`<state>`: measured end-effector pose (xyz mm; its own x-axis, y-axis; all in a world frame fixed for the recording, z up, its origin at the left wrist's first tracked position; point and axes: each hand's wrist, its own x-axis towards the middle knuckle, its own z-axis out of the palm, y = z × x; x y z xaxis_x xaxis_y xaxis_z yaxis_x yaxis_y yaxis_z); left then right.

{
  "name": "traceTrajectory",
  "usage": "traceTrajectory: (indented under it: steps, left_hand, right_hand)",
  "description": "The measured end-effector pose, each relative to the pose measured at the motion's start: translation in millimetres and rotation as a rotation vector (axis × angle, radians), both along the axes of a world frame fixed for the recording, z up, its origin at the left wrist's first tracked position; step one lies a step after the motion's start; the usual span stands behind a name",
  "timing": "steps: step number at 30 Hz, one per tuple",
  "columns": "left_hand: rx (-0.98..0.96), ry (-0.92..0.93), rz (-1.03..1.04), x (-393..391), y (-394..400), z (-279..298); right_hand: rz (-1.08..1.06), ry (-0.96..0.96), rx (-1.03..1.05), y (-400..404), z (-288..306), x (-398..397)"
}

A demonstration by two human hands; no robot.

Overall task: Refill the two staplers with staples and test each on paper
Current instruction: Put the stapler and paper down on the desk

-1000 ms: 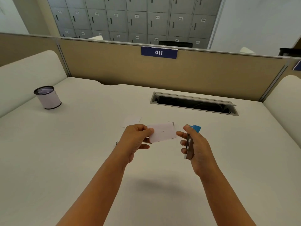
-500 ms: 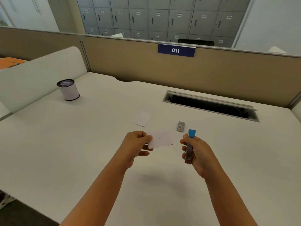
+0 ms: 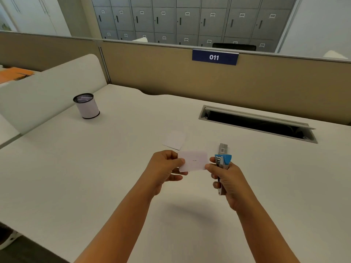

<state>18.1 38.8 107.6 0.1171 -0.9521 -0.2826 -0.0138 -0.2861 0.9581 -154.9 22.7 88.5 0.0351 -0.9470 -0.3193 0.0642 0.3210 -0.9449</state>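
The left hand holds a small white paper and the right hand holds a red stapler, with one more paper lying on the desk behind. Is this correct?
Not quite: the head view shows the stapler in the right hand is blue, not red. The left hand does hold the small white paper, and another paper lies on the desk behind.

Head view: forward-down over desk (image 3: 95, 177), close above hands, facing partition (image 3: 152, 73).

Open-plan office. Evidence: white desk (image 3: 95, 177) bounded by tan partition panels (image 3: 171, 76) bearing station plate "011" (image 3: 214, 57) — numbered grey lockers (image 3: 190, 19) behind, cable slot (image 3: 256, 123) near the desk's far edge, mesh pen cup (image 3: 86, 105) at its left edge.
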Motion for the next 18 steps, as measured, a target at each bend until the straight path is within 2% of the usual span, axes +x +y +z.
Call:
traceTrajectory:
  steps: [3,6,18]
  left_hand:
    - [-0.013,-0.034,0.04,27,-5,-1]
    - [-0.039,-0.144,0.087,65,-13,-3]
    - [-0.242,-0.892,0.32,283,-107,8]
  right_hand:
    - [-0.026,-0.007,0.019,-3,-3,22]
    - [-0.046,-0.026,0.029,-8,-3,48]
    - [-0.132,-0.134,-0.014,-29,-3,181]
